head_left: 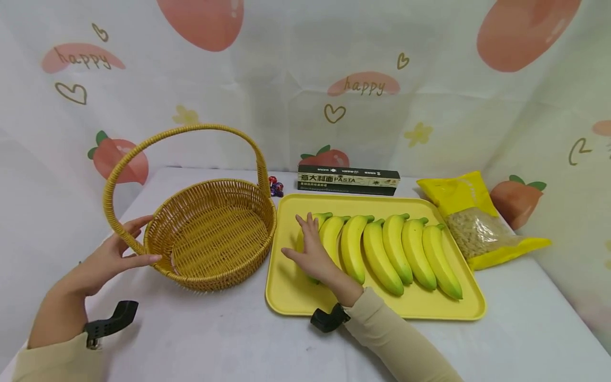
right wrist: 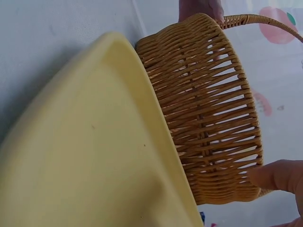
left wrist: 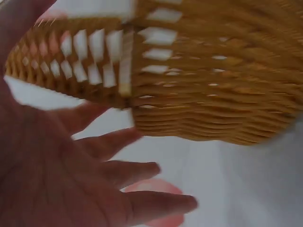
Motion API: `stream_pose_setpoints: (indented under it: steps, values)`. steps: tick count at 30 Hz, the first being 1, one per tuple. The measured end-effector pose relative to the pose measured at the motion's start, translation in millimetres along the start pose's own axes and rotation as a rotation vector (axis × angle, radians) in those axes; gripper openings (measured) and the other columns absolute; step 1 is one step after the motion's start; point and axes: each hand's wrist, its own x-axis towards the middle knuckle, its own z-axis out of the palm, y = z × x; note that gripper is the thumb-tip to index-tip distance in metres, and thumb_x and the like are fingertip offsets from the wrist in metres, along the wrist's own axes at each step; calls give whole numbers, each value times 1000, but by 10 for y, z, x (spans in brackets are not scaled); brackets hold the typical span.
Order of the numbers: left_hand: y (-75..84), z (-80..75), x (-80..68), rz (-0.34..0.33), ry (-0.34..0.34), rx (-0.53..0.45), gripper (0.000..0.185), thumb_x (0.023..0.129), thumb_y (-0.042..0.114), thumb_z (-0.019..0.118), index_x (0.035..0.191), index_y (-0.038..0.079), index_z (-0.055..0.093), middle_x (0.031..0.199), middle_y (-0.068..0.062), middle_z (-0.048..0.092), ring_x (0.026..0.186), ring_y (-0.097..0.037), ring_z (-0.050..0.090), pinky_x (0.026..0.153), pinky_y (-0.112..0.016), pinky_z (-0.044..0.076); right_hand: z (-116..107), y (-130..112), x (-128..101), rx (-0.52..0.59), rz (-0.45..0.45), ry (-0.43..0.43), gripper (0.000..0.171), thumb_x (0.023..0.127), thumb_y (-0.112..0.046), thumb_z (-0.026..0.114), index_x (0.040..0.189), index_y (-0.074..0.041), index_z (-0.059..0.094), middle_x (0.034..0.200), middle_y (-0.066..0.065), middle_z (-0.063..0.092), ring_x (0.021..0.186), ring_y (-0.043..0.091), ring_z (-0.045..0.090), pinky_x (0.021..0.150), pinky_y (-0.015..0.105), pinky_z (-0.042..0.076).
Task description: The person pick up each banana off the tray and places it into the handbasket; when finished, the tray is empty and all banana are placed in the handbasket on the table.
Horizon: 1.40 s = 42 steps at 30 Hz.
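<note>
Step in hand, by the look of it: taking up the first banana while the basket is steadied.

Right hand (head_left: 315,254): lies on the leftmost banana (head_left: 325,220) of a row of seven on the yellow tray (head_left: 286,286), near the front edge of the bench (head_left: 215,339). The fingers are straight and slightly spread, laid flat over the fruit; they are not yet curled round it.

Left hand (head_left: 112,257): rests at the near-left side of the wicker basket (head_left: 210,233), which stands just left of the tray and holds nothing. The fingers (left wrist: 142,170) are apart and relaxed, beside the foot of the handle; no firm grip shows.

Next move, as judged: the right fingers must close round the banana and lift it clear of its neighbour, which touches it.

Far edge: a pasta box (head_left: 348,180) and a yellow bag (head_left: 477,220).
</note>
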Motion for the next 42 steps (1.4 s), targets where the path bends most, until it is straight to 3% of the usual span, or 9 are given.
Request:
stream_pose_setpoints:
  steps: [2, 4, 7, 9, 12, 20, 27, 36, 42]
  values:
    - [15, -41, 28, 57, -36, 35, 79, 87, 7, 62, 149, 19, 14, 156, -5, 8, 140, -46, -1, 96, -68, 33, 5, -3, 2, 12, -2, 5, 76, 88, -15, 62, 149, -9, 17, 157, 14, -11, 143, 30, -17, 115, 57, 7]
    - [20, -55, 40, 103, -52, 72, 78, 85, 2, 64, 147, 15, 20, 150, 2, 22, 144, -25, 11, 93, -45, 49, 11, -5, 12, 24, -2, 4, 76, 88, -14, 62, 149, -8, 18, 157, 15, -10, 143, 30, -17, 114, 58, 8]
    - [18, -42, 40, 123, -62, 136, 74, 83, 3, 66, 144, 13, 26, 135, 16, 35, 125, 4, 31, 75, -13, 46, 12, -18, 34, 21, 11, 1, 75, 88, -15, 62, 149, -8, 18, 157, 16, -9, 143, 31, -16, 114, 58, 9]
    - [18, -18, 34, 112, -66, 157, 73, 82, 6, 68, 143, 12, 28, 128, 21, 39, 110, 11, 35, 73, -13, 46, 8, -24, 60, 18, 32, 9, 76, 88, -15, 62, 149, -8, 18, 157, 16, -9, 143, 31, -16, 115, 57, 10]
    - [20, 7, 22, 86, -68, 181, 70, 83, 10, 68, 142, 10, 30, 127, 19, 39, 104, 10, 39, 74, -13, 47, -5, -30, 93, 24, 63, 30, 75, 88, -14, 62, 148, -7, 19, 157, 17, -8, 143, 32, -15, 115, 56, 9]
    - [14, -4, 15, 16, -77, 235, 70, 84, 17, 69, 142, 10, 31, 137, -12, 33, 103, 14, 35, 75, -13, 46, -6, 19, 135, 70, 65, 90, 70, 88, -7, 59, 146, -1, 22, 156, 19, -2, 143, 35, -11, 115, 56, 10]
    - [18, -5, 48, 14, -89, 244, 72, 84, 18, 68, 143, 8, 28, 140, -20, 31, 102, 15, 32, 75, -12, 45, 12, 153, 186, 33, 65, 131, 72, 84, -2, 59, 146, 2, 22, 156, 20, 0, 145, 33, -2, 116, 49, 16]
    - [3, 2, 77, 31, -97, 225, 74, 84, 17, 68, 144, 9, 26, 141, -22, 29, 103, 15, 32, 76, -11, 45, 7, 198, 196, -62, 56, 33, 97, 80, -6, 69, 147, 5, 0, 153, 23, -15, 143, 37, 0, 117, 48, 14]
    - [-4, 2, 91, 41, -96, 230, 74, 84, 16, 68, 144, 6, 26, 144, -25, 26, 103, 16, 32, 76, -9, 43, -6, 186, 186, -125, 49, 2, 97, 79, -8, 71, 148, 3, 4, 152, 27, -12, 141, 41, 6, 116, 48, 18]
